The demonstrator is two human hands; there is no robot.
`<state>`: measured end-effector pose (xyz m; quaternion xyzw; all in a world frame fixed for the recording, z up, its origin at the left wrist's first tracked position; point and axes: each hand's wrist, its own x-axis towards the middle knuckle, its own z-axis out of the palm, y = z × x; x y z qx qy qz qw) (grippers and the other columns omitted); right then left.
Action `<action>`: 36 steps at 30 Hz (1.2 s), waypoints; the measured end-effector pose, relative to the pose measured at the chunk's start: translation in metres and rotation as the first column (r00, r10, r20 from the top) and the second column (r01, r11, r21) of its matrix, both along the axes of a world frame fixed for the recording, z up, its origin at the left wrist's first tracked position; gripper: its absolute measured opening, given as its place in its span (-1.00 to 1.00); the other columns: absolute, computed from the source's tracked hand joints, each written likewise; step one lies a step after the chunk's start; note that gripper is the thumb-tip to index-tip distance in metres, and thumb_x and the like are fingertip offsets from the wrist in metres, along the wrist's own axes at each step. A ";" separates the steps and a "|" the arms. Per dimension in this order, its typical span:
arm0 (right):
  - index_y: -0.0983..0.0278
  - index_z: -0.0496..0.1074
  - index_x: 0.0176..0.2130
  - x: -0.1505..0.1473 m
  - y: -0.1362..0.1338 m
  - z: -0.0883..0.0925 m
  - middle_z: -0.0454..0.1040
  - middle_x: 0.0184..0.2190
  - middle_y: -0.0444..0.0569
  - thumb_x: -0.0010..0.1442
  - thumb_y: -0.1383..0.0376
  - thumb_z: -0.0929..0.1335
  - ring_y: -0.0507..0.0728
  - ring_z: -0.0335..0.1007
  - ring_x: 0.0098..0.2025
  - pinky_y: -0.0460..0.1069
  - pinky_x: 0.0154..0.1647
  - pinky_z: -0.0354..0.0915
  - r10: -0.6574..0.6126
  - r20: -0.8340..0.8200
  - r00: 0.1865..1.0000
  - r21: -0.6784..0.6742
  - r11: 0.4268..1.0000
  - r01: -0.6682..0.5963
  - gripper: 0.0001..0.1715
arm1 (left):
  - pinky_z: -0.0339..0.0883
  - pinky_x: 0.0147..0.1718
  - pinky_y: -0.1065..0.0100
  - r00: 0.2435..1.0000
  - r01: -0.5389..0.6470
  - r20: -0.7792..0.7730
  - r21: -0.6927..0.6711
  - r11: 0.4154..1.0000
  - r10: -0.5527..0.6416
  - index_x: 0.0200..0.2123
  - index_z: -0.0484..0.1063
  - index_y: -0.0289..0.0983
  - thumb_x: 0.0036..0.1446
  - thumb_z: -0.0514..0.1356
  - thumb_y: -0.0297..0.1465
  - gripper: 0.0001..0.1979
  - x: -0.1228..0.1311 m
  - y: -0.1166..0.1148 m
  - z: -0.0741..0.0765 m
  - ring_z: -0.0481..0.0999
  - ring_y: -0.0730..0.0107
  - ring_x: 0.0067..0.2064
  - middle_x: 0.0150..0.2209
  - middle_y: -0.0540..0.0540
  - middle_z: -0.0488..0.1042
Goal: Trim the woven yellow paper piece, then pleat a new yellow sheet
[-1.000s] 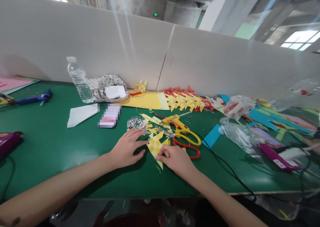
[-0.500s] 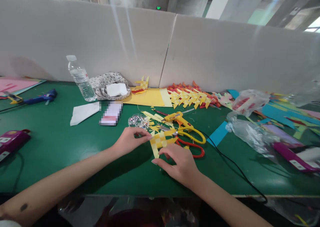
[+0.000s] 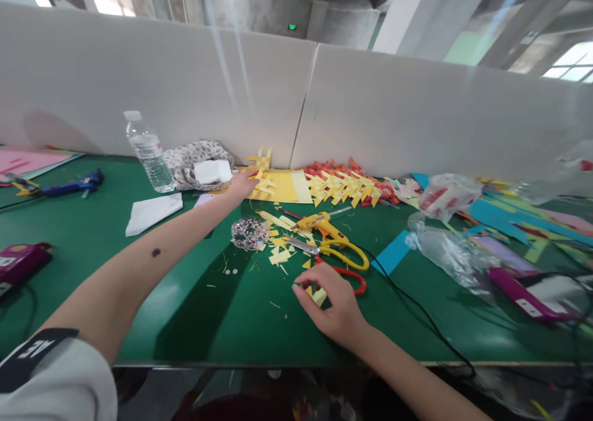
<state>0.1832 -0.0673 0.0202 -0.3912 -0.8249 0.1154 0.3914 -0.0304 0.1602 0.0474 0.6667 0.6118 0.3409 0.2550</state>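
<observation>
1. Left hand [image 3: 241, 185] out at full stretch, upper centre of the frame, fingertips right on a woven yellow piece [image 3: 264, 187]!
2. That piece lies just right of those fingers, over the yellow sheet [image 3: 288, 187]. Its prongs point rightward; the hand covers part of it, so its long axis can't be read for certain.
3. Left fingers close together, bent over the near edge; pinching or merely touching, I cannot tell.
4. Just above it, a second woven piece [image 3: 262, 159], very near those same fingers.
5. Right hand [image 3: 336, 303], lower centre, is much the farther: fingers loosely curled, thumb and forefinger tips close, nothing visible between them.
6. Beside it, a yellow scrap [image 3: 319, 297], partly hidden, and the scissors [image 3: 319, 251] just above.
</observation>
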 end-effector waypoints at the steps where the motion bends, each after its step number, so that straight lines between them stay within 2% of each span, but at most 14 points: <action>1: 0.23 0.33 -0.34 0.001 0.001 0.001 0.39 -0.45 -0.07 0.09 0.39 0.29 0.07 0.32 -0.37 -0.02 -0.33 0.26 -0.011 0.008 1.000 0.002 1.000 0.011 -0.93 | 0.30 -0.10 0.09 0.998 0.031 -0.050 0.009 0.999 -0.031 -0.04 0.32 -0.31 0.17 0.11 -0.30 -0.69 0.001 -0.001 -0.004 0.39 0.23 -0.06 -0.02 -0.17 0.35; 3: 0.23 0.32 -0.35 0.005 0.005 0.004 0.39 -0.44 -0.07 0.07 0.42 0.28 0.09 0.31 -0.35 0.00 -0.30 0.25 -0.019 0.016 1.000 0.019 1.000 0.019 -0.90 | 0.25 -0.07 0.20 0.982 0.121 -0.146 -0.005 0.993 -0.121 -0.25 0.48 -0.24 0.04 0.21 -0.29 -0.79 0.004 -0.006 -0.012 0.41 0.20 -0.07 -0.13 -0.10 0.46; 5: 0.23 0.33 -0.36 0.010 0.009 0.007 0.39 -0.45 -0.06 0.03 0.44 0.28 0.10 0.29 -0.34 0.02 -0.26 0.25 0.002 0.020 1.000 0.041 0.999 -0.003 -0.87 | 0.27 -0.13 0.26 0.956 0.182 -0.227 -0.035 0.983 -0.186 -0.36 0.53 -0.22 -0.05 0.26 -0.25 -0.81 0.007 -0.014 -0.019 0.45 0.17 -0.13 -0.26 -0.07 0.53; 8: 0.24 0.32 -0.42 0.017 0.018 0.015 0.39 -0.47 -0.07 -0.01 0.47 0.27 0.11 0.27 -0.34 0.03 -0.26 0.24 0.008 0.036 0.999 0.047 0.999 -0.009 -0.86 | 0.27 -0.20 0.29 0.921 0.220 -0.314 -0.064 0.973 -0.229 -0.36 0.54 -0.19 -0.10 0.25 -0.22 -0.77 0.012 -0.019 -0.024 0.46 0.17 -0.15 -0.28 -0.06 0.55; 13: 0.25 0.32 -0.47 0.024 0.035 0.022 0.38 -0.50 -0.06 0.01 0.45 0.26 0.11 0.27 -0.38 0.02 -0.32 0.22 -0.084 -0.029 0.996 0.060 0.995 0.086 -0.88 | 0.29 -0.30 0.37 0.882 0.248 -0.378 -0.139 0.959 -0.283 -0.36 0.53 -0.21 -0.26 0.31 -0.22 -0.69 0.015 -0.013 -0.031 0.48 0.20 -0.20 -0.31 -0.03 0.56; 18: 0.25 0.32 -0.49 0.026 0.054 0.023 0.40 -0.52 -0.07 -0.01 0.44 0.26 0.11 0.27 -0.39 0.00 -0.33 0.22 -0.078 0.028 0.997 0.134 0.988 0.074 -0.88 | 0.29 -0.43 0.48 0.844 0.346 -0.372 -0.173 0.922 -0.387 -0.40 0.52 -0.20 -0.25 0.31 -0.18 -0.70 0.014 -0.011 -0.036 0.51 0.33 -0.32 -0.40 0.04 0.56; 21: 0.25 0.34 -0.47 0.026 0.086 0.036 0.43 -0.48 -0.07 0.01 0.41 0.26 0.10 0.30 -0.35 -0.01 -0.28 0.22 -0.134 0.071 0.988 0.184 0.976 0.119 -0.90 | 0.31 -0.39 0.46 0.830 0.370 -0.405 -0.116 0.922 -0.384 -0.37 0.52 -0.20 -0.19 0.27 -0.13 -0.68 0.009 -0.009 -0.034 0.51 0.33 -0.29 -0.36 0.02 0.56; 23: 0.27 0.36 -0.39 0.025 0.118 0.048 0.44 -0.44 -0.06 0.03 0.38 0.25 0.09 0.34 -0.32 -0.05 -0.27 0.23 -0.311 0.081 0.947 0.106 0.947 0.302 -0.89 | 0.32 -0.28 0.41 0.834 0.345 -0.444 -0.043 0.938 -0.327 -0.30 0.50 -0.22 -0.02 0.16 -0.14 -0.69 0.005 -0.003 -0.031 0.49 0.29 -0.20 -0.25 -0.04 0.55; 25: 0.26 0.36 -0.22 0.022 0.157 0.056 0.46 -0.31 -0.07 0.09 0.35 0.22 0.05 0.37 -0.26 -0.09 -0.24 0.23 -0.444 0.260 0.857 -0.112 0.868 0.484 -0.77 | 0.27 -0.11 0.36 0.830 0.330 -0.484 0.026 0.944 -0.277 -0.17 0.46 -0.21 0.06 0.10 -0.21 -0.68 0.001 0.007 -0.029 0.43 0.25 -0.06 -0.10 -0.06 0.49; 27: 0.29 0.41 -0.28 0.018 0.198 0.056 0.48 -0.31 -0.04 0.08 0.33 0.25 0.08 0.39 -0.25 -0.08 -0.27 0.24 -0.445 0.363 0.818 -0.202 0.820 0.536 -0.81 | 0.18 0.01 0.32 0.818 0.328 -0.520 0.067 0.942 -0.247 -0.07 0.41 -0.19 0.05 0.11 -0.25 -0.65 -0.002 0.019 -0.027 0.34 0.23 0.05 0.01 -0.06 0.41; 29: 0.36 0.43 -0.37 0.013 0.233 0.048 0.48 -0.37 0.06 0.09 0.29 0.30 0.14 0.41 -0.25 -0.04 -0.27 0.26 -0.437 0.463 0.772 -0.269 0.760 0.591 -0.82 | 0.14 0.05 0.29 0.803 0.322 -0.551 0.079 0.944 -0.227 -0.05 0.40 -0.18 0.02 0.15 -0.25 -0.62 -0.003 0.030 -0.028 0.30 0.19 0.09 0.05 -0.05 0.38; 31: 0.39 0.42 -0.28 0.005 0.261 0.035 0.46 -0.28 0.09 0.12 0.21 0.32 0.16 0.40 -0.20 0.02 -0.21 0.29 -0.421 0.549 0.722 -0.319 0.693 0.646 -0.73 | 0.15 0.05 0.29 0.790 0.308 -0.574 0.071 0.949 -0.213 -0.07 0.41 -0.17 0.00 0.17 -0.23 -0.62 -0.003 0.039 -0.030 0.31 0.17 0.08 0.04 -0.04 0.39; 33: 0.34 0.34 -0.10 -0.004 0.280 0.022 0.40 -0.13 0.02 0.20 0.18 0.28 0.12 0.37 -0.16 0.10 -0.16 0.32 -0.389 0.610 0.691 -0.357 0.643 0.677 -0.67 | 0.18 0.02 0.29 0.780 0.289 -0.591 0.051 0.956 -0.204 -0.08 0.42 -0.15 -0.02 0.18 -0.20 -0.61 -0.003 0.044 -0.033 0.33 0.15 0.07 0.02 -0.03 0.41; 36: 0.31 0.29 -0.02 -0.012 0.296 0.013 0.34 -0.05 0.03 0.21 0.21 0.28 0.14 0.34 -0.10 0.13 -0.13 0.32 -0.349 0.639 0.685 -0.391 0.620 0.680 -0.63 | 0.23 -0.03 0.24 0.769 0.252 -0.610 0.013 0.968 -0.192 -0.08 0.43 -0.16 -0.05 0.19 -0.15 -0.57 -0.007 0.047 -0.038 0.38 0.09 0.02 -0.02 -0.07 0.44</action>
